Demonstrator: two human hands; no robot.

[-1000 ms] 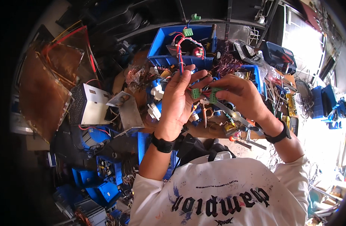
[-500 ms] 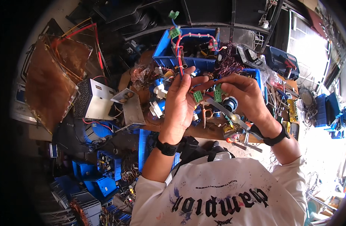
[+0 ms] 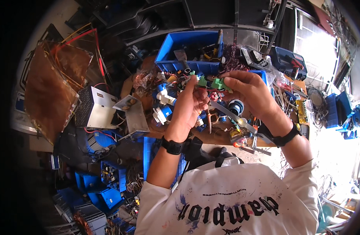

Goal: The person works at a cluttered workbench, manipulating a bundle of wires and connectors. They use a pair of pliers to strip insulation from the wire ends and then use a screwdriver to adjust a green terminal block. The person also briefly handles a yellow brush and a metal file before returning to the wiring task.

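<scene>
My left hand is closed, thumb raised and fingers curled, on a wire harness with green terminal connectors. One green connector shows just beside its thumb. My right hand pinches another green connector between thumb and fingers, close to the first. Red wire runs beneath the connectors, between the two hands; most of the harness is hidden by my hands or lost against the clutter. Both hands are held over the cluttered workbench.
A blue bin with parts stands beyond my hands. White-and-blue plugs lie left of them, with an opened metal case farther left. A dark round fitting and a clamp tool lie below my right hand. A blue toolbox sits far right.
The harness with red and blue wires, upright above my left hand before, has dropped from there. My right hand has moved slightly up and left, and the green connectors now sit higher.
</scene>
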